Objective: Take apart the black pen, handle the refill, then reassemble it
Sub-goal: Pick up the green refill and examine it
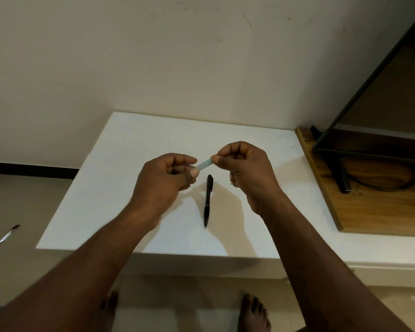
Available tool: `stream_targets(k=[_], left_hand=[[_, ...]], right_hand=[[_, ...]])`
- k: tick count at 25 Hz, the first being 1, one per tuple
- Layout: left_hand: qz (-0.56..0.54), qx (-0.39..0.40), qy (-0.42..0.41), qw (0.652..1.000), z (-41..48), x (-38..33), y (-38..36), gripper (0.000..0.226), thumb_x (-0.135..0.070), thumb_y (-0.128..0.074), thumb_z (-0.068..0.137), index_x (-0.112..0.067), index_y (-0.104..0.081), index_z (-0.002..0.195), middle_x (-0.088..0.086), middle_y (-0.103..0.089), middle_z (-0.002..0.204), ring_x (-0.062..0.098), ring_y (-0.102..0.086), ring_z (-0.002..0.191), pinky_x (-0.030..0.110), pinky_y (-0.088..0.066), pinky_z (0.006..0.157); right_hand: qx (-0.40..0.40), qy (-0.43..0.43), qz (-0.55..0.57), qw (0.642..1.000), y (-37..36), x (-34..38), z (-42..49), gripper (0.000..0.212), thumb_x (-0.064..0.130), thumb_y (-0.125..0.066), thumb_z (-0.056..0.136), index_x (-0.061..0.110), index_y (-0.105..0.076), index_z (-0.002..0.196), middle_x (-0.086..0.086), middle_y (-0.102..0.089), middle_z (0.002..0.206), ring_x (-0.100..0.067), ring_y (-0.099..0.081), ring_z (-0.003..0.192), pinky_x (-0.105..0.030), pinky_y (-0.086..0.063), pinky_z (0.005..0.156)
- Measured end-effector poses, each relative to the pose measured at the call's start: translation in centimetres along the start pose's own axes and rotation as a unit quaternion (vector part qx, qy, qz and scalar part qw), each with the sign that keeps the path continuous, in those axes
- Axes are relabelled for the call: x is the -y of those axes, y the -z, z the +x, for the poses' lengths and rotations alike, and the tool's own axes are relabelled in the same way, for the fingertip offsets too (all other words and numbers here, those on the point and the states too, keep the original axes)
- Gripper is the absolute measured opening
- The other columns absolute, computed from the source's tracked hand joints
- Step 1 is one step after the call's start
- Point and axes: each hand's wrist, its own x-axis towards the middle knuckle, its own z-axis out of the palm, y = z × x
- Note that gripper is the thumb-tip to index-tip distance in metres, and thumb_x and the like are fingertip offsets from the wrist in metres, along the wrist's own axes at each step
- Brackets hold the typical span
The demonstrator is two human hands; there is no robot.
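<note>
Bare feet stand on pale floor tiles at the bottom edge of the view, one on each side, partly under the front lip of a white rectangular table top. Two bare forearms reach up from the lower corners over that front edge.

On the table, between the two wrists, lies a slim black plastic pen. It rests flat and seems assembled, its pointed tip toward the person and its clip end away. Neither hand touches it; it sits below and between them, with soft shadows of the hands falling on the white surface around it.

Above the pen, the left hand and the right hand are raised off the table and face each other. Between them they hold a short, pale, translucent greenish tube, which may be a refill or a pen part; which one cannot be told. The left thumb and forefinger are closed on its lower left end, the other fingers curled into the palm. The right thumb and forefinger pinch its upper right end, and the remaining fingers are folded in a loose fist. The tube slants up toward the right hand.

Off to the left, a thin metallic curved object shows over the floor. To the right, a wooden board carries a dark framed stand. Beyond the table rises a plain cream wall.
</note>
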Motion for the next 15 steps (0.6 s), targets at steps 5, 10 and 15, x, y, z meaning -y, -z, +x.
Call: stream_targets(k=[5,10,15], left_hand=[[-0.089,0.000,0.060,0.994,-0.02,-0.05,0.10,0.013,-0.007,-0.074,0.092,-0.016,-0.079,0.100,0.008,-0.081,0.096,0.016,-0.078,0.082,0.022,-0.061,0.075],[-0.134,-0.007,0.080,0.988,0.02,-0.37,0.31,0.014,-0.007,-0.071,0.094,-0.016,-0.080,0.099,0.005,-0.081,0.094,0.016,-0.075,0.085,0.023,-0.059,0.074],[-0.078,-0.024,0.023,0.996,0.08,-0.84,0.53,0.029,-0.014,-0.072,0.095,-0.033,-0.073,0.117,0.001,-0.079,0.092,0.014,-0.075,0.080,0.026,-0.062,0.075]], right_hand=[[0.004,0.005,0.008,1.000,0.11,-0.12,-0.04,0.010,0.009,-0.082,0.087,0.014,-0.076,0.094,0.014,-0.064,0.062,-0.001,-0.048,0.045,-0.016,-0.041,0.048],[0.008,-0.055,0.060,0.997,-0.04,0.19,-0.18,0.016,0.031,-0.073,0.098,0.017,-0.080,0.100,0.005,-0.083,0.091,-0.009,-0.046,0.048,-0.021,-0.041,0.050],[0.039,-0.160,0.063,0.984,-0.09,-0.07,-0.39,0.054,0.059,-0.048,0.106,0.014,-0.077,0.107,0.000,-0.084,0.100,-0.011,-0.051,0.054,-0.024,-0.042,0.053]])
